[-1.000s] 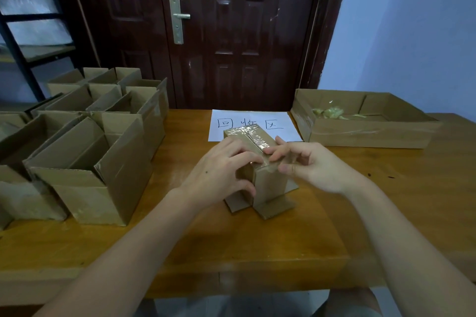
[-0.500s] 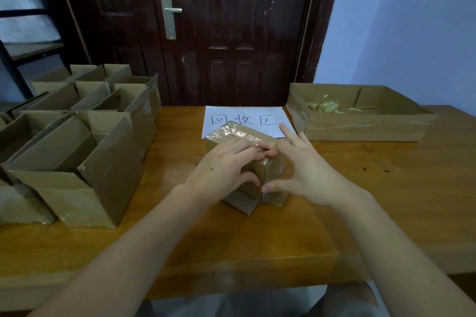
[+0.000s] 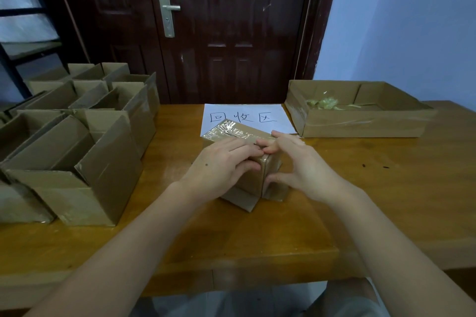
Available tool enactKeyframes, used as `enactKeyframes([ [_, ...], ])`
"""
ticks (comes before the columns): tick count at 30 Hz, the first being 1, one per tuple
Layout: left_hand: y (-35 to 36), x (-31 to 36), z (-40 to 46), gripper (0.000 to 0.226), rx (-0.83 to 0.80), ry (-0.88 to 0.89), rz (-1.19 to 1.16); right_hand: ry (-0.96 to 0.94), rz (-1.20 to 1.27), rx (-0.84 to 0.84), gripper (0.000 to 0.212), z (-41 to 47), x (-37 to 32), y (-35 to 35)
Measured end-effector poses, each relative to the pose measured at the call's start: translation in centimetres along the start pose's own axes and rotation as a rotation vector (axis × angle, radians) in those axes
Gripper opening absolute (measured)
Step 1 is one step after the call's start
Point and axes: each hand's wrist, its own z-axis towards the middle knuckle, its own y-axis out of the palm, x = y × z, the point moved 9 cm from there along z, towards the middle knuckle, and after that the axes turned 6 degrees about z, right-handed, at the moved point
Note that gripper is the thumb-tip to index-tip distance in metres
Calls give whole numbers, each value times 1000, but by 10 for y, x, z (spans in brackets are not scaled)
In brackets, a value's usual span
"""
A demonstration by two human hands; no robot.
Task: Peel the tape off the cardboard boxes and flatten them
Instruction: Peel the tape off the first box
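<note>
Far left of the surface [image 3: 386,188] stood open boxes [image 3: 85,162], flaps up, tape not yet off by the look of them, none flattened.

Centre, just near of the paper sign [image 3: 280,113], sat the taped box [image 3: 257,175], bottom flaps splayed on the wood, clear tape [image 3: 231,132] shiny across its top.

Left hand [image 3: 221,167] lay over the box top & near-left side, fingers curled round the corner, grip clamped on the box. Right hand [image 3: 304,170] sat just beside it: index & thumb tips at the top edge and near face, prob. picking at the tape end. Whether its grip had the tape pinched or only touched it, can't tell; tips hidden where both hands met.

Risks, as a judgement:
- tape could tear into slivers if pulled at a steep angle, w/ bits left stuck
- cardboard skin could rip off w/ the tape
- box could slide toward the sign if left-hand hold slackened
- flaps under it could crumple from downward pressure

Far right, the shallow tray [image 3: 360,126] held wadded tape scraps [image 3: 322,104], likely where peeled tape belonged.
</note>
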Motion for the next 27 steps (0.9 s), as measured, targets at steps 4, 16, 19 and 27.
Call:
enactKeyframes([
  [4, 8, 5, -2, 59, -23, 2, 25, 8, -15, 3, 49, 0, 0, 0],
  [16, -4, 12, -2, 23, 150, 38, 54, -13, -22, 3, 59, -2, -1, 1],
  [19, -5, 9, -4, 29, 90, 41, 7, -16, -20, 2, 60, -2, -2, 1],
  [27, 13, 12, -3, 57, 89, 14, 95, -2, -4, -13, 55, -3, 0, -1],
])
